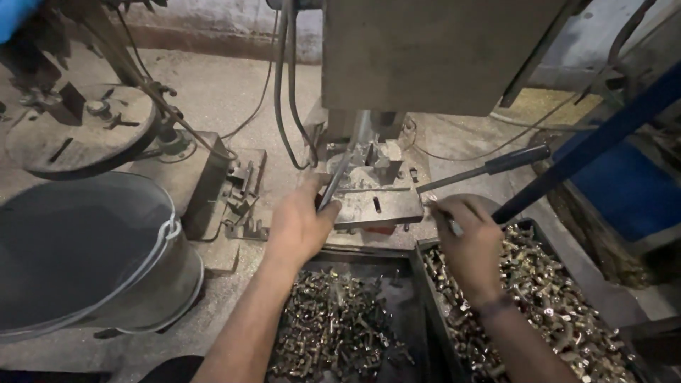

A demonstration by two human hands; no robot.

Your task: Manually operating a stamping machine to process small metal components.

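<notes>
Down low, left hand has its grip clamped on a metal lever, right hand pinches a small brass part

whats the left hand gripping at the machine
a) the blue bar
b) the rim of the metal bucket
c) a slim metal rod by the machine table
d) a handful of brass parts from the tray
c: the left hand closes on a slim metal rod slanting up over the machine table, well apart from the bucket and above the tray of brass parts.
</notes>
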